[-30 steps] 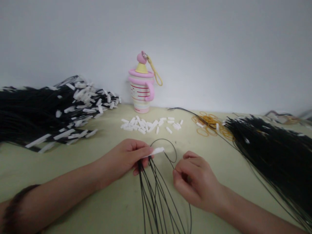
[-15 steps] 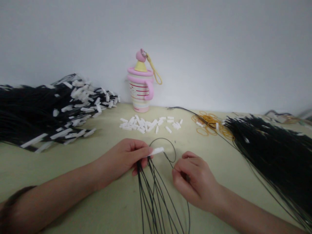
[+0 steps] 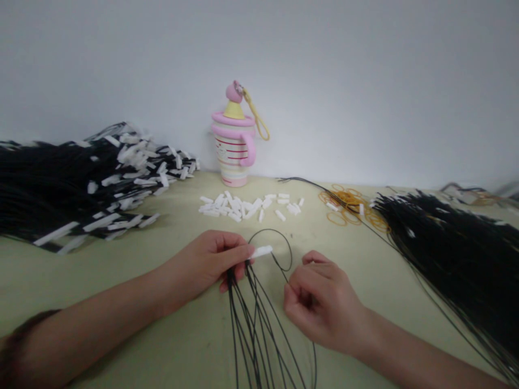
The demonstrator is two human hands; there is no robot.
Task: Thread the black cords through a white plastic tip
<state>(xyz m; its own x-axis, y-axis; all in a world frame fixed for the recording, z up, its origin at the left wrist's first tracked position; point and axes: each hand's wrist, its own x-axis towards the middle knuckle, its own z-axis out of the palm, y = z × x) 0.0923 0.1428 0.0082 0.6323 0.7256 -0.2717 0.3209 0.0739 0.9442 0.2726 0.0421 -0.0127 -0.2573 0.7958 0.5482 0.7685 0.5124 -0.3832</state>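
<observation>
Between thumb and fingers, my left hand (image 3: 221,256) pinches a white connector (image 3: 261,252) together with a bunch of thin black wires (image 3: 259,324) that hang down toward me. One wire (image 3: 291,251) makes a loop above and right of the connector. It runs from the connector's right end into my right hand (image 3: 320,300), whose fingers are curled closed around it. The wire's tip inside those fingers is hidden. Below the right hand the same or another wire continues down; I cannot tell which.
Loose white connectors (image 3: 231,206) lie behind my hands, before a pink striped cup (image 3: 234,146). At left is a heap of black wires with white connectors (image 3: 133,156). To the right are yellow rubber bands (image 3: 343,197) and a big bundle of black wires (image 3: 450,259).
My right hand has shifted very slightly and its fingers have curled a little differently. My left hand, the connector and the wire loop stay almost where they were.
</observation>
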